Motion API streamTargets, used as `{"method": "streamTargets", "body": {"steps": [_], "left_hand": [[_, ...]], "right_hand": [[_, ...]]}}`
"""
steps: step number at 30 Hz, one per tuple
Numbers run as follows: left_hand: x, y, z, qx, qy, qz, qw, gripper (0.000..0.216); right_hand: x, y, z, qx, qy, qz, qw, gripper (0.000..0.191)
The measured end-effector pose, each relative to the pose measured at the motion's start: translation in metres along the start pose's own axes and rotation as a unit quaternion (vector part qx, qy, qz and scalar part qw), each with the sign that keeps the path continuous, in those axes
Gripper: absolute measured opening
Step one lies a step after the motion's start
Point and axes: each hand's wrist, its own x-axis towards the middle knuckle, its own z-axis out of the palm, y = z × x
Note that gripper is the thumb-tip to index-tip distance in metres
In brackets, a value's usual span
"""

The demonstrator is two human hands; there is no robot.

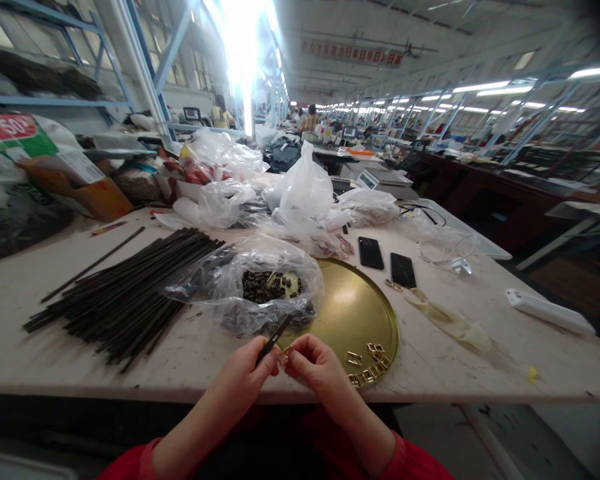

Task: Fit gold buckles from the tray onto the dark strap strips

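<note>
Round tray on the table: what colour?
The tray is shiny gold, best seen in the head view.

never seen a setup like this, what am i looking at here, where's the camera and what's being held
There's no machine: a person works with two bare hands, and the single picture comes from a camera worn on their head, looking forward and down. The left hand holds a dark strip; the right hand pinches a small gold-coloured frame close beside it. Whether the two pieces touch is too small to tell.

On the table, a pile of similar strips lies to the left. Near the middle, an open plastic bag holds small dark pieces. Partly behind it is a round gold-coloured tray with more frames near its edge.
</note>
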Motion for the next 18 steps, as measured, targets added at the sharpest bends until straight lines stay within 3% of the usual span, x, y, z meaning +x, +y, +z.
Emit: {"method": "streamTargets", "body": {"steps": [5, 13, 18], "left_hand": [[-0.002, -0.004, 0.006, 0.034, 0.069, -0.003, 0.997, 0.019], [-0.008, -0.007, 0.013, 0.144, 0.085, 0.064, 0.984, 0.021], [-0.009, -0.008, 0.012, 0.164, 0.078, 0.039, 0.983, 0.018]], "right_hand": [[0.001, 0.015, 0.008, 0.025, 0.088, -0.024, 0.996, 0.032], [-0.005, 0.023, 0.019, -0.028, 0.117, -0.068, 0.99, 0.029], [-0.01, 0.024, 0.018, -0.139, 0.113, -0.141, 0.974, 0.02]]}}
